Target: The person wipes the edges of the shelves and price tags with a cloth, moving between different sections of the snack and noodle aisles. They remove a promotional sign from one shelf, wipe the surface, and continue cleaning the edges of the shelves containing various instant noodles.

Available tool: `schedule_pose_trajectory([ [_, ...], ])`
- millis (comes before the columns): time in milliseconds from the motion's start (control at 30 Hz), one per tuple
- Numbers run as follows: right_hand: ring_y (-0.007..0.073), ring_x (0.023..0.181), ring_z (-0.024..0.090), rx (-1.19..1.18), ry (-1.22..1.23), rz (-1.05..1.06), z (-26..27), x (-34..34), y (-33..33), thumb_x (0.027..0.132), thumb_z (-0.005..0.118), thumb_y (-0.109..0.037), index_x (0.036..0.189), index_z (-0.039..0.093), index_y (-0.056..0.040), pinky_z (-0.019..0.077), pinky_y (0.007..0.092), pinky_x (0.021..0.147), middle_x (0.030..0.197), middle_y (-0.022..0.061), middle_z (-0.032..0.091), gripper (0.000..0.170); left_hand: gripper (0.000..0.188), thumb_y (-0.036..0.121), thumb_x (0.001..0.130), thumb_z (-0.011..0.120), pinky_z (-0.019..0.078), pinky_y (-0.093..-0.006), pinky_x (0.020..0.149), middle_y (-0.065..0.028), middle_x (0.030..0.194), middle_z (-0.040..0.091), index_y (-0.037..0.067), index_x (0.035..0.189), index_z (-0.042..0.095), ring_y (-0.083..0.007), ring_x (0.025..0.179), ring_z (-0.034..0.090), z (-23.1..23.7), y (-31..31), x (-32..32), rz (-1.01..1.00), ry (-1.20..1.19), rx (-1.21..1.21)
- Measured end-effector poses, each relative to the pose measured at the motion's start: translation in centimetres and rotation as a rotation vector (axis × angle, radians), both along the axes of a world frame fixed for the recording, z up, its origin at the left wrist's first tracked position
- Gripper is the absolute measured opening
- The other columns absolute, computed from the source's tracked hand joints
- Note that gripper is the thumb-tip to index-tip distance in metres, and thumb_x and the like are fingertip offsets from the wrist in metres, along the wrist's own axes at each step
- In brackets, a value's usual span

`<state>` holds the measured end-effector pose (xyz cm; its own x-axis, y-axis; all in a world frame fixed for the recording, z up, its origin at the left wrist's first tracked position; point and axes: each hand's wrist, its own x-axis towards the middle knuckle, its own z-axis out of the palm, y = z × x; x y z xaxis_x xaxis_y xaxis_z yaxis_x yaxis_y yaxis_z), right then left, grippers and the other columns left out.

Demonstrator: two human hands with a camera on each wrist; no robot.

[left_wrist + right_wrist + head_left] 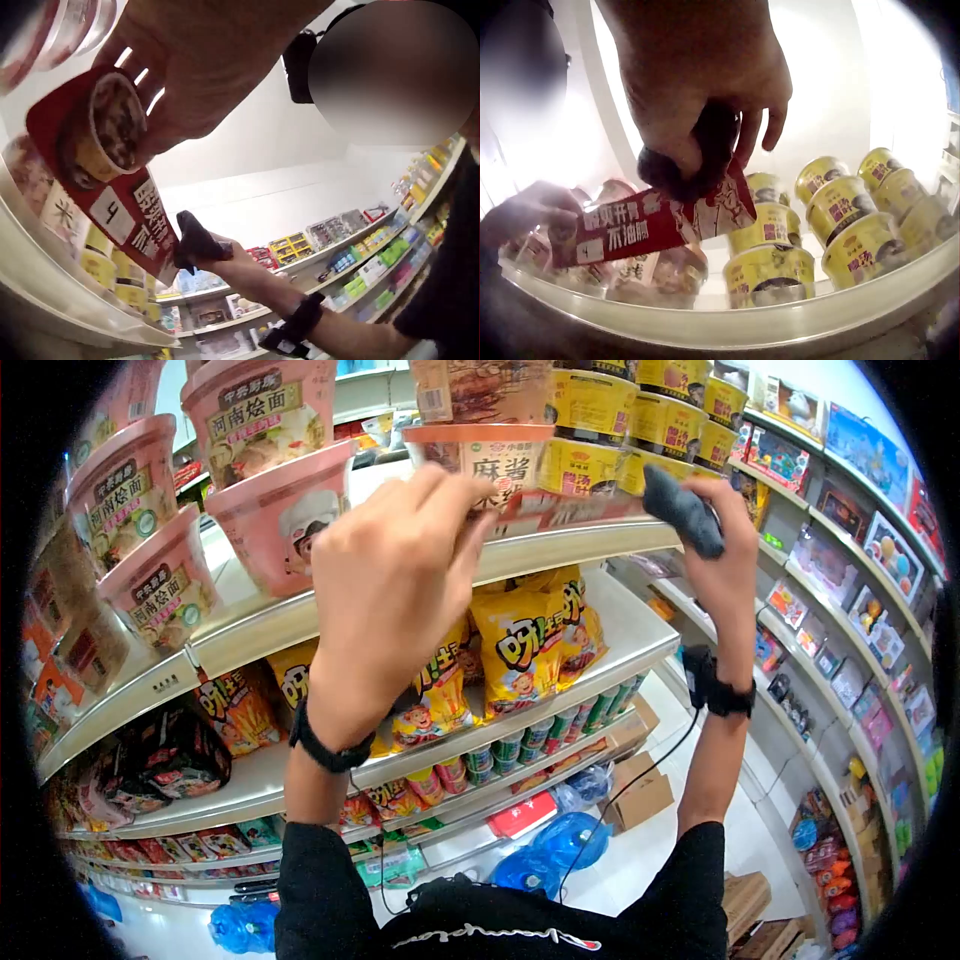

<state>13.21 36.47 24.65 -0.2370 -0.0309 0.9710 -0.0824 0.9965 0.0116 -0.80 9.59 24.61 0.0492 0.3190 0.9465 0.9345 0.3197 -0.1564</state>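
Note:
My left hand [395,560] pinches one end of a long red printed card [154,225], which has a picture of a bowl of food and white lettering. In my right hand [730,540] is a dark grey cloth [683,510], bunched under the fingers. The right wrist view shows this cloth against the upper edge of the card, near its right end. The card is held up in front of the stacked noodle tubs, over the front lip of the shelf [705,322].
Pink noodle tubs [280,525] stand stacked on the left, yellow tubs [590,410] on the right. Yellow snack bags [515,645] fill the shelf below. Blue water jugs [570,840] and a cardboard box [640,790] are on the floor. Another shelf row [830,560] runs along the right.

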Motion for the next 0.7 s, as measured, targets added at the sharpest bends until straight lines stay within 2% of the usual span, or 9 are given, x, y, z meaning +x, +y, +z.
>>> schedule_pose_trajectory([
  [233,0.0288,0.091,0.067,-0.056,-0.2,0.238,-3.9,7.8,-0.4,0.063,0.061,0.012,0.101,0.063,-0.0012,0.0501,0.0322,0.085,0.096,0.014,0.067,0.041,0.013,0.009,0.083,0.076,0.0529,-0.0363,0.067,-0.0111,0.086,0.07,0.006,0.094,0.071,-0.0307,0.078,0.068,-4.6,3.1,3.8,-0.31,-0.344,-0.347],
  [333,0.0278,0.095,0.068,-0.067,-0.119,0.201,-5.8,10.3,0.3,0.074,0.065,0.008,0.109,0.063,-0.0025,0.0511,0.034,0.088,0.102,0.014,0.068,0.036,0.015,0.002,0.081,0.075,0.0534,-0.0359,0.065,-0.0134,0.084,0.07,0.004,0.096,0.071,-0.031,0.074,0.069,-7.3,5.1,4.8,-0.438,-0.404,-0.34],
  [433,0.0253,0.1,0.067,-0.332,0.245,0.14,-9.2,12.2,1.5,0.088,0.067,-0.001,0.121,0.06,-0.004,0.0524,0.0363,0.09,0.107,0.0121,0.068,0.033,0.018,-0.003,0.081,0.072,0.054,-0.0326,0.067,-0.0153,0.087,0.071,0.002,0.098,0.071,-0.0295,0.076,0.071,-10.0,7.3,5.6,-0.509,-0.489,-0.182],
  [467,0.0224,0.103,0.065,-0.44,0.23,0.178,-10.8,13.2,2.8,0.097,0.064,-0.009,0.136,0.052,-0.0059,0.0544,0.0364,0.088,0.114,0.0117,0.066,0.041,0.018,-0.005,0.082,0.071,0.054,-0.0285,0.07,-0.0147,0.089,0.073,-0.001,0.1,0.071,-0.0218,0.077,0.072,-10.5,7.8,6.1,-0.488,-0.57,-0.185],
  [567,0.0229,0.102,0.065,-0.786,0.316,0.358,-14.1,14.3,1.4,0.097,0.062,-0.006,0.143,0.045,-0.0059,0.0555,0.035,0.085,0.121,0.0132,0.062,0.049,0.01,-0.001,0.085,0.071,0.0501,-0.0257,0.06,-0.0096,0.08,0.073,0.001,0.095,0.074,-0.0115,0.067,0.068,-13.3,9.4,7.8,-0.563,-0.948,-0.102],
  [600,0.0216,0.107,0.063,-0.794,0.286,0.269,-14.9,14.3,1.2,0.097,0.059,-0.004,0.149,0.039,-0.0066,0.056,0.0333,0.083,0.128,0.0123,0.057,0.055,0.009,0.001,0.086,0.073,0.0469,-0.0221,0.059,-0.0066,0.077,0.072,0.0,0.095,0.074,-0.0037,0.066,0.063,-14.1,9.9,8.4,-0.584,-1.031,-0.081],
  [633,0.0197,0.115,0.058,-1.038,0.11,0.422,-17.1,15.3,1.9,0.096,0.056,0.0,0.146,0.043,-0.0057,0.0556,0.0321,0.082,0.13,0.0101,0.055,0.052,0.01,0.0,0.087,0.073,0.0487,-0.0223,0.061,-0.0062,0.082,0.073,0.0,0.097,0.074,-0.0051,0.069,0.064,-15.2,10.5,8.7,-0.655,-1.112,-0.062],
  [667,0.0178,0.12,0.053,-1.06,-0.013,0.292,-19.8,16.0,3.5,0.093,0.053,0.003,0.143,0.048,-0.0049,0.053,0.0326,0.088,0.131,0.0098,0.055,0.051,0.01,0.001,0.088,0.073,0.0496,-0.0224,0.063,-0.0056,0.084,0.074,-0.001,0.097,0.074,-0.0055,0.072,0.064,-15.7,10.9,9.5,-0.71,-1.139,-0.031],
  [700,0.0197,0.096,0.066,-1.059,-0.052,0.37,-21.4,16.1,3.5,0.093,0.055,-0.005,0.141,0.048,-0.0013,0.0545,0.0349,0.087,0.114,0.0107,0.063,0.049,0.009,0.001,0.089,0.073,0.0505,-0.0224,0.065,-0.0049,0.087,0.074,-0.001,0.098,0.073,-0.006,0.074,0.065,-16.2,11.3,10.5,-0.765,-1.166,0.0],
])
